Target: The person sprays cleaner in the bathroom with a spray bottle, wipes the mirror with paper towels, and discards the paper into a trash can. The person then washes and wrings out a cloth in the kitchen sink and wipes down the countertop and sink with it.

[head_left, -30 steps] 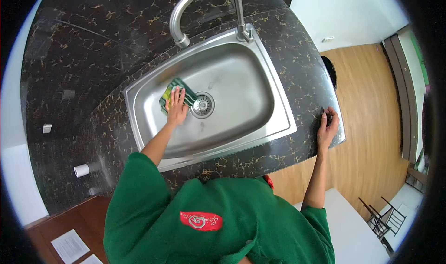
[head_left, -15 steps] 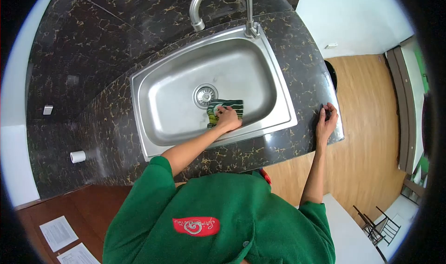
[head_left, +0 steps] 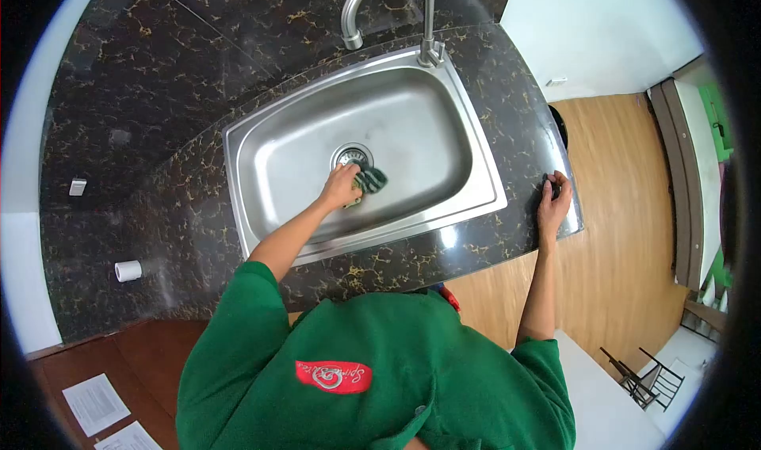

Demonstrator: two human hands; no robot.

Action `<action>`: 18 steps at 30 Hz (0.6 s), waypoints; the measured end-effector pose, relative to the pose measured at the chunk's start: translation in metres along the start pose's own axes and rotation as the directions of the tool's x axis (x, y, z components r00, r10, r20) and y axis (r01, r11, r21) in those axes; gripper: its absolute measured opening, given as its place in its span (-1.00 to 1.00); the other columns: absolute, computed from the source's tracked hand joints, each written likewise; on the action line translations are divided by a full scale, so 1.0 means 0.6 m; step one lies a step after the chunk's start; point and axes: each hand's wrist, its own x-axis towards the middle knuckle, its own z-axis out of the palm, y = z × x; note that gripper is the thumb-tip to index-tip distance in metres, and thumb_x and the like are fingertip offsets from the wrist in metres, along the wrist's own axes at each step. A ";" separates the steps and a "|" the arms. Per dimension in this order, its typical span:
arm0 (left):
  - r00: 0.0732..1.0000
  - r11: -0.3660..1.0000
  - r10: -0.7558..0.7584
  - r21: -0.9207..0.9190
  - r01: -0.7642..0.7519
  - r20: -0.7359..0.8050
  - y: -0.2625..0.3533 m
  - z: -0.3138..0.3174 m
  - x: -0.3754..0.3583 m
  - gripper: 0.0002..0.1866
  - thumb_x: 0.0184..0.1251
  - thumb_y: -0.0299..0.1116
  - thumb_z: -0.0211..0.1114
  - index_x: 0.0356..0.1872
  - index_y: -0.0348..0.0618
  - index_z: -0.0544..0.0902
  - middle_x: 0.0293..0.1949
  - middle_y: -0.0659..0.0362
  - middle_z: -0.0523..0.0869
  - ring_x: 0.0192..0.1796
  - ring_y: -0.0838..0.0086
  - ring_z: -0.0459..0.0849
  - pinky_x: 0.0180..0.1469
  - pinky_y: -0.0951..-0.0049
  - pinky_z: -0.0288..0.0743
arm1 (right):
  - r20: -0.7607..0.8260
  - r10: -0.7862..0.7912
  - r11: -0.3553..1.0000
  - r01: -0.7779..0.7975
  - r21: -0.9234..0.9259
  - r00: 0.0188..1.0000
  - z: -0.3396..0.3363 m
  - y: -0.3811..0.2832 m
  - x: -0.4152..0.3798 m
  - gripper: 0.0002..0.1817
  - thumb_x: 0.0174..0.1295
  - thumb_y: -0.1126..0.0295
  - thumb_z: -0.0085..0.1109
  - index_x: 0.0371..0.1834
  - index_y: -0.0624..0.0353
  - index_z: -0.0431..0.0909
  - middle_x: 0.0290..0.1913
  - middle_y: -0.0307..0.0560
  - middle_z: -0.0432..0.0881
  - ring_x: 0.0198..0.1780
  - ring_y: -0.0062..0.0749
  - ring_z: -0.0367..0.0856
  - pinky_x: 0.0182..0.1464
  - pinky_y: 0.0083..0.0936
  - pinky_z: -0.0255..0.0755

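In the head view, my left hand [head_left: 342, 186] is down in the stainless steel sink [head_left: 420, 125], closed on a bunched cloth [head_left: 370, 179] with dark green and pale stripes. The cloth lies against the sink floor, just below the round drain [head_left: 351, 155], and partly hides its lower rim. My right hand [head_left: 554, 200] rests at the right end of the dark counter, its fingers curled. Something dark shows between thumb and fingers there, too small to name.
A curved metal faucet [head_left: 353, 22] rises behind the sink. The dark marbled counter [head_left: 404, 264] surrounds the basin. A white paper roll [head_left: 128, 271] stands at the left. Paper sheets [head_left: 96, 404] lie on a brown surface at lower left, and a dark metal rack [head_left: 650, 377] is at lower right.
My left hand has moved left with the cloth, from the sink's front wall toward the drain. The cloth, spread flatter before, is now bunched. My right hand has stayed in place.
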 end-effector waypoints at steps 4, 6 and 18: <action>0.982 0.999 -0.037 0.031 0.044 -0.185 -0.005 -0.041 0.006 -0.62 -0.15 -0.49 0.17 -0.17 -0.20 0.52 -0.07 -0.01 0.49 0.04 0.09 0.39 0.07 0.17 0.28 | -0.030 0.003 1.000 -0.003 -0.010 1.000 0.001 0.007 0.006 -0.75 0.18 0.48 0.05 -0.06 0.26 0.45 -0.19 -0.04 0.59 -0.06 -0.17 0.47 0.04 -0.34 0.29; 0.971 0.961 0.164 0.250 -0.119 -0.171 -0.020 -0.034 0.016 -0.58 -0.14 -0.51 0.17 -0.10 -0.18 0.53 0.01 0.00 0.43 0.12 0.09 0.33 0.12 0.14 0.23 | -0.032 0.019 0.999 -0.021 -0.050 0.999 0.002 0.000 0.004 -0.74 0.18 0.48 0.06 -0.05 0.26 0.45 -0.20 -0.04 0.60 -0.06 -0.18 0.47 0.04 -0.35 0.30; 0.998 0.940 0.068 0.335 -0.064 -0.001 -0.066 -0.036 0.032 -0.66 -0.04 -0.55 0.12 -0.15 -0.16 0.61 -0.16 0.00 0.40 -0.05 0.10 0.36 -0.04 0.14 0.41 | -0.039 0.002 0.999 -0.003 -0.048 0.999 0.001 0.007 0.002 -0.74 0.15 0.48 0.08 -0.07 0.25 0.45 -0.21 -0.03 0.60 -0.07 -0.18 0.48 0.04 -0.34 0.29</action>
